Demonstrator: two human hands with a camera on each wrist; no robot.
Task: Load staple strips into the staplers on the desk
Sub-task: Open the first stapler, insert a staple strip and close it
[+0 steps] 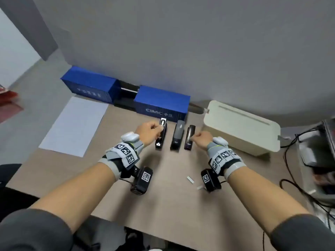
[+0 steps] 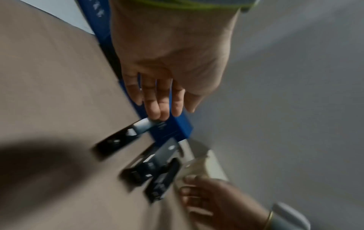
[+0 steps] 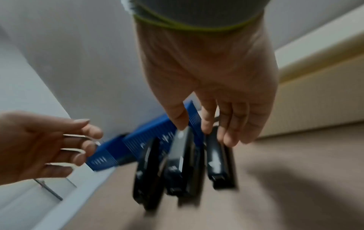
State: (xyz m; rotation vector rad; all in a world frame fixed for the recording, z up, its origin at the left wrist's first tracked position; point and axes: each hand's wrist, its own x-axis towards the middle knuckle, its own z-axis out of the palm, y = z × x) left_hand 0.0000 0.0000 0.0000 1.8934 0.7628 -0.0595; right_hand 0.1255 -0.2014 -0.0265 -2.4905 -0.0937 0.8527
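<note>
Three black staplers lie side by side on the desk: left stapler [image 1: 160,136], middle stapler [image 1: 177,137], right stapler [image 1: 189,137]. My left hand [image 1: 158,129] hovers at the left stapler's silver far end [image 2: 142,125]. In the right wrist view its curled fingers [image 3: 86,140] pinch a thin metal staple strip [image 3: 78,136]. My right hand [image 1: 195,139] sits against the right stapler's right side. Its fingers [image 3: 230,137] hang loosely over the right stapler [image 3: 217,157], with no firm grip showing. Two loose staple strips [image 1: 190,179] [image 1: 200,187] lie nearer me.
Two blue container-shaped boxes [image 1: 161,104] [image 1: 88,86] stand along the wall just behind the staplers. A cream cable box [image 1: 241,125] sits close on the right. A white paper sheet [image 1: 74,125] lies left. Black cables [image 1: 290,183] hang off the desk's right edge.
</note>
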